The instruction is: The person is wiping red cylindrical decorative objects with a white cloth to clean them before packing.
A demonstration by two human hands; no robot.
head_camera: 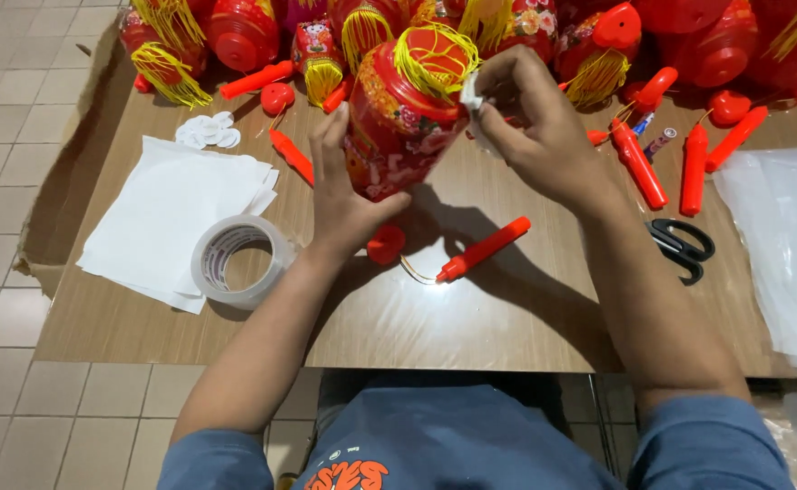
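Crowded worktop (507, 318): tape roll (240, 260) on white sheets (162, 209) at left, scissors (684, 247) at right, red handles (639, 163) and piled lanterns (244, 32) behind. Red lantern (403, 118) tilted above centre, left hand (344, 195) cupped against its side, right hand (539, 127) pinching a small white piece (469, 91) at its yellow-fringed top.
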